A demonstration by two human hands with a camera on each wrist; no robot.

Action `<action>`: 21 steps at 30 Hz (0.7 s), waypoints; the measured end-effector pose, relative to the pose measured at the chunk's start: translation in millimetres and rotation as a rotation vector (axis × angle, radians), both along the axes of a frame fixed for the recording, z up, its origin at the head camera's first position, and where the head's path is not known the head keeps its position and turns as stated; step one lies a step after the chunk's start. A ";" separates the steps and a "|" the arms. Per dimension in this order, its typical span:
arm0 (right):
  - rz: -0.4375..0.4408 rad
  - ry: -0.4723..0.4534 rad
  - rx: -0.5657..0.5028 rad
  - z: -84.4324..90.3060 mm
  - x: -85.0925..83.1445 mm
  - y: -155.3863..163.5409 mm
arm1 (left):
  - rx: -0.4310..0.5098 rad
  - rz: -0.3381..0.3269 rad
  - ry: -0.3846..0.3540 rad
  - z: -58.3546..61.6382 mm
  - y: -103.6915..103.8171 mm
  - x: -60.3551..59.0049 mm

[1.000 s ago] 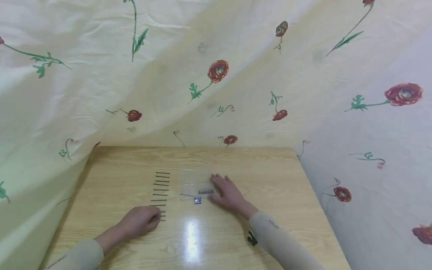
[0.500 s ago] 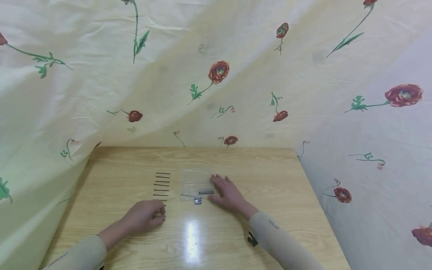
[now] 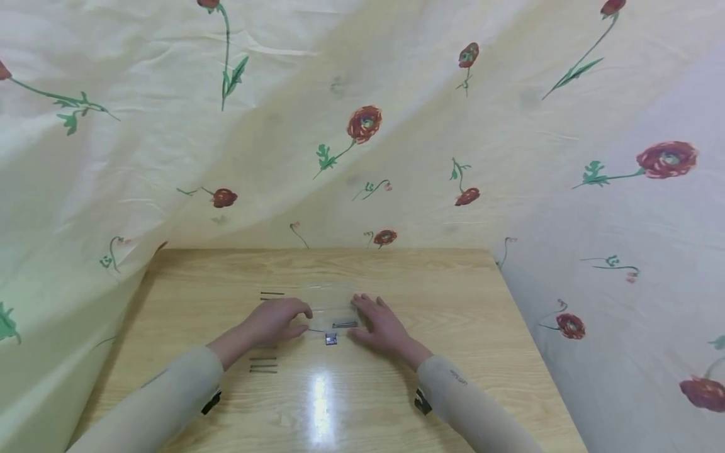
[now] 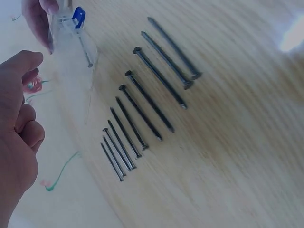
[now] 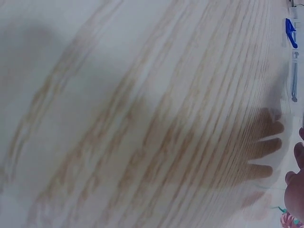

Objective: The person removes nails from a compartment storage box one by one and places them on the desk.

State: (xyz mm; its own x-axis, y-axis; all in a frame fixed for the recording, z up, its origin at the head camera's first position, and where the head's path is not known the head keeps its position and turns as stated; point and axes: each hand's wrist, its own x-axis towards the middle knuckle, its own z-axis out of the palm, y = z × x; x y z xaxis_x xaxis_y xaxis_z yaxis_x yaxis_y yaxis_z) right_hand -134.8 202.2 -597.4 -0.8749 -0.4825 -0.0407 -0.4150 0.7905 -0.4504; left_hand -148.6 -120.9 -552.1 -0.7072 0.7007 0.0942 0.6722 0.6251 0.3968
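A clear plastic box (image 3: pixel 328 302) lies on the wooden table, its blue latch (image 3: pixel 331 339) toward me. Inside it show a slanted nail (image 4: pixel 84 49) on the left and dark nails (image 3: pixel 344 324) on the right. My left hand (image 3: pixel 272 319) reaches to the box's left edge, thumb and forefinger apart, nothing visible between them. Beneath and beside that arm runs a row of several loose steel nails (image 4: pixel 160 78), graded from short to long; the arm hides the middle ones in the head view. My right hand (image 3: pixel 386 324) rests at the box's right side, fingers extended.
A wooden tabletop (image 3: pixel 442 283) spreads around the hands. Behind it and along both sides hangs a pale cloth (image 3: pixel 419 138) printed with red flowers. A bright reflection lies on the table's front middle. Each sleeve has a black device (image 3: pixel 422 401) at its cuff.
From the near end of the nail row, my left hand has moved up and right to the box's left edge, its thumb and fingers spreading. The right hand stays where it was.
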 end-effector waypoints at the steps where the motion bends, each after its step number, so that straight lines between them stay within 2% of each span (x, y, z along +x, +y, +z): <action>1: 0.000 -0.001 -0.005 0.1 0.3 0.1 | -0.013 -0.003 -0.009 -0.8 2.4 -2.5; 6: -0.004 0.000 -0.025 -0.1 0.4 0.7 | -0.035 -0.031 -0.039 -4.5 11.5 -11.1; 10: -0.010 0.005 0.004 -1.2 -0.8 0.7 | -0.044 -0.066 -0.051 -9.2 16.5 -16.3; 17: -0.004 0.005 -0.003 2.2 -0.3 -1.6 | -0.105 -0.105 -0.142 -14.7 24.7 -21.0; 21: 0.003 0.020 -0.015 3.0 0.1 -2.3 | -0.123 -0.127 -0.125 -15.2 26.2 -22.0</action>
State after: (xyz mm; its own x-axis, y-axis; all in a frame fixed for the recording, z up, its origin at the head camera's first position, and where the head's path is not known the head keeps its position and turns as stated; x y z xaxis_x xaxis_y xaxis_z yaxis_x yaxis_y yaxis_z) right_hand -134.7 199.9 -594.5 -0.8740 -0.4857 -0.0159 -0.4265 0.7824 -0.4537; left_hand -170.6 -94.8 -567.3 -0.6133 0.7858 -0.0805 0.6991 0.5874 0.4078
